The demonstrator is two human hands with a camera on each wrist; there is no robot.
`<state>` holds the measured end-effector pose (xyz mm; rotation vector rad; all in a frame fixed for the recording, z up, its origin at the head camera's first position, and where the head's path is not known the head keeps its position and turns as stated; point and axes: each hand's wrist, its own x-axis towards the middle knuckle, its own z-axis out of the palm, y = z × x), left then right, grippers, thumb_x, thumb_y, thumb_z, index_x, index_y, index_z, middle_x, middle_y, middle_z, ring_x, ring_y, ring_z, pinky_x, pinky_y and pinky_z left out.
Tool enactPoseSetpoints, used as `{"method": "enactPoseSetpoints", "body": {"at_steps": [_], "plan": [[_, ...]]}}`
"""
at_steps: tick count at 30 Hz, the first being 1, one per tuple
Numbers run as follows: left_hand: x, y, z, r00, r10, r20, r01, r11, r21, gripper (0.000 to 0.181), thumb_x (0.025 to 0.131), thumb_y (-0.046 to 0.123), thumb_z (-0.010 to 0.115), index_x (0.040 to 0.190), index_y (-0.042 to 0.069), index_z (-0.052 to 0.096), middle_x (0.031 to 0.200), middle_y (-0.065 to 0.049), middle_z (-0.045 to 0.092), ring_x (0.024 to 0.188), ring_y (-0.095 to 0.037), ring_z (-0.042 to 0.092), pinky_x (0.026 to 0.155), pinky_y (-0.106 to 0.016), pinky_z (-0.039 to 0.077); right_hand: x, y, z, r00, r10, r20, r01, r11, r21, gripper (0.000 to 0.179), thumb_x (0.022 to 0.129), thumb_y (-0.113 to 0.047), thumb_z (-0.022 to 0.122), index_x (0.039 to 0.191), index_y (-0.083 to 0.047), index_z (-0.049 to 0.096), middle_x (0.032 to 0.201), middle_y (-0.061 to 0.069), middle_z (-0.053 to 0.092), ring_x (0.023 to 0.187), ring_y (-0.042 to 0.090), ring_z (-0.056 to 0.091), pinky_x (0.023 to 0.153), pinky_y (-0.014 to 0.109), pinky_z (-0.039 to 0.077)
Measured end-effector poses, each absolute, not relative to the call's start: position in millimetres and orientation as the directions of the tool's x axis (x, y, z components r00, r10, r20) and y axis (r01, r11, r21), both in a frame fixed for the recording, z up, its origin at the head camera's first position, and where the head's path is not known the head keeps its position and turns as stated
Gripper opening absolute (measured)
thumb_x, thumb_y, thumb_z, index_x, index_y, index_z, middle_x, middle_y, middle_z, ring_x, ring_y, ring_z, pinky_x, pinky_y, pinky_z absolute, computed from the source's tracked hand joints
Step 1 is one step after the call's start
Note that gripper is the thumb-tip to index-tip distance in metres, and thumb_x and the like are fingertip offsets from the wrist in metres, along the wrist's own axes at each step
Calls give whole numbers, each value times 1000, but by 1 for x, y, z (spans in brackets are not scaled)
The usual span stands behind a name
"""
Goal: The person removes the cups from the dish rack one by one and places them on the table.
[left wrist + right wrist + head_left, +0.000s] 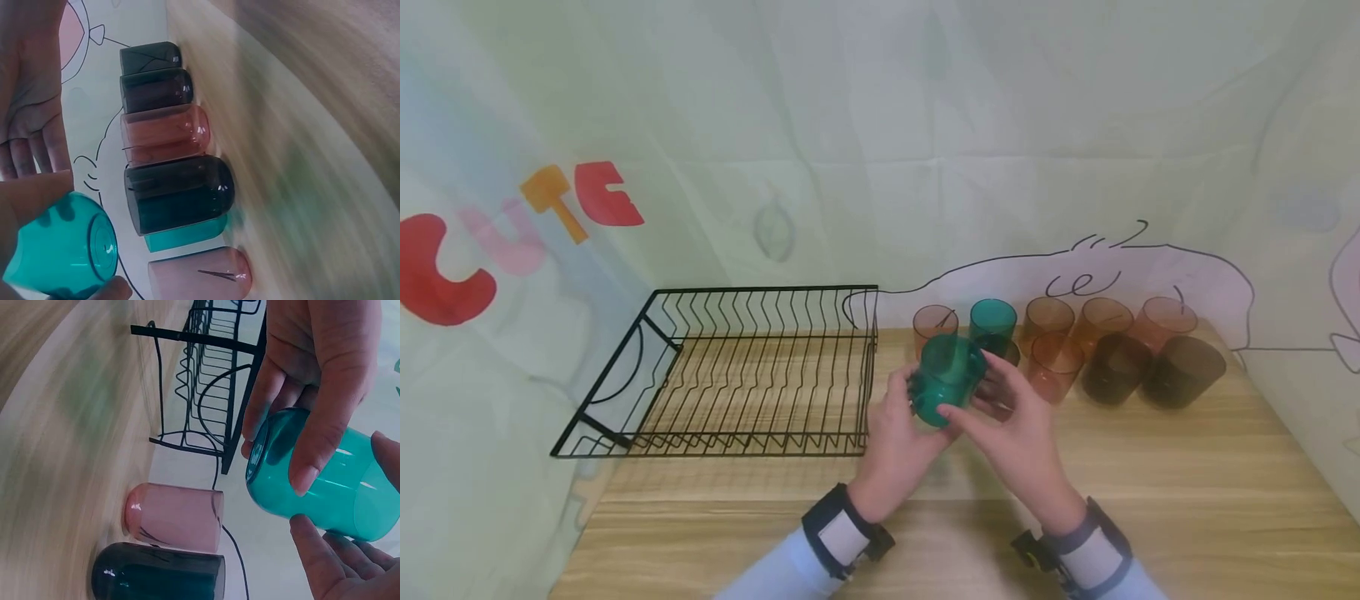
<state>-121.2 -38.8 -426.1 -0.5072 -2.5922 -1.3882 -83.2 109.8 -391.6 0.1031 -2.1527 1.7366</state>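
A teal see-through glass [945, 379] is held up between both hands, its base tilted downward. On its left side my left hand [901, 437] grips it; the thumb lies along the wall of the teal glass [337, 481] in the right wrist view. My right hand [1011, 442] holds it from the right, thumb near the base and fingers around the far side. Behind the hands stand a pink glass [934, 321] and another teal glass [992, 315]. A dark glass [178, 194] stands in front of that second teal one.
On the table [1150, 500], several amber, pink and dark glasses stand in two rows to the right, among them an orange glass [1055, 371] and a dark glass [1183, 375]. A black wire dish rack [752, 454] stands on the left, before a printed cloth backdrop [850, 167].
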Motion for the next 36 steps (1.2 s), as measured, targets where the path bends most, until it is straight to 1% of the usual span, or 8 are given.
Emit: {"method": "enactPoseSetpoints", "body": {"at_steps": [5,11,18,22,24,26,30,36], "plan": [[-122,-39,-431,-944,205,258,328,533,780,78,72,42,78,133,19,34,123,-2,60,113,-12,58,94,-35,51,-91,110,-409,-927,193,322,-276,232,-933,73,69,-28,83,133,-16,50,124,4,61,102,18,65,81,29,56],[-122,-39,-435,-951,196,238,308,591,745,79,73,41,77,134,14,34,120,-6,61,110,-15,60,92,-36,51,-103,109,-434,-907,210,364,-309,253,-917,72,67,-39,82,131,-25,52,121,0,63,100,14,66,76,26,57],[-124,-41,-442,-942,244,231,335,625,705,84,75,31,75,143,19,27,129,2,50,118,-14,52,97,-39,48,-112,100,-444,-896,245,369,-311,247,-918,69,67,-26,84,129,-20,53,125,5,62,106,22,64,80,35,57],[-118,-45,-443,-949,255,187,312,665,678,90,81,26,70,149,11,13,144,-12,40,129,-26,45,102,-47,43,-122,99,-462,-900,241,362,-299,264,-917,72,68,-32,82,131,-22,50,130,4,59,112,22,61,84,37,55],[-114,-47,-441,-954,263,146,290,679,675,88,85,23,65,150,7,8,149,-19,31,133,-31,38,106,-48,39,-125,98,-468,-900,240,364,-296,276,-914,72,69,-32,82,133,-22,49,131,4,58,115,22,60,86,38,54],[-110,-49,-437,-957,269,106,266,678,686,83,89,21,60,150,4,6,151,-22,25,137,-33,32,109,-48,34,-128,97,-473,-897,245,367,-292,295,-910,73,69,-32,82,133,-21,48,132,5,58,116,22,59,87,38,54],[-104,-53,-424,-960,275,58,227,636,738,73,95,19,49,151,10,4,155,-16,16,141,-29,23,112,-48,28,-134,94,-482,-901,246,356,-271,321,-908,74,70,-31,81,135,-21,46,133,5,56,119,22,57,91,38,52],[-101,-56,-410,-947,275,165,299,571,764,64,98,23,43,151,18,7,157,-5,16,143,-19,19,115,-45,25,-140,82,-488,-909,265,321,-226,332,-916,75,73,-24,80,138,-15,42,136,6,52,125,23,51,98,41,48]]}}
